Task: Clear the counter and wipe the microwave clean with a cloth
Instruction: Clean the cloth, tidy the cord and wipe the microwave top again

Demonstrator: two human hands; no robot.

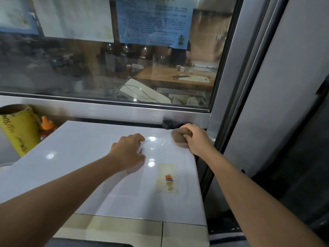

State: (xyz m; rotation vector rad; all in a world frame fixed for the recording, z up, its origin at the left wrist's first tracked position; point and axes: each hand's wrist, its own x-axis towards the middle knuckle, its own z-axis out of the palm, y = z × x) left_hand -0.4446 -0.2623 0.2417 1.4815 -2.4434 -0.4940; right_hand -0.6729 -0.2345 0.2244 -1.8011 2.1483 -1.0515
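My right hand (196,138) grips the cloth (179,138) at the microwave's (80,157) far corner; my left hand (129,152) rests flat; wiping is underway; its sticker (167,178) end looks unwiped.

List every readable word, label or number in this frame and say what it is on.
"SUN": part of a longer red brand word on the yellow roll; the rest is not legible.
Blue notice on the window: printed text, too blurred to read.
White papers: unreadable.
Sticker on the microwave top: no legible text.

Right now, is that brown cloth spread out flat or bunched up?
Bunched up. The cloth is a rounded wad gripped in the right hand, pressed on the microwave top's back right corner.
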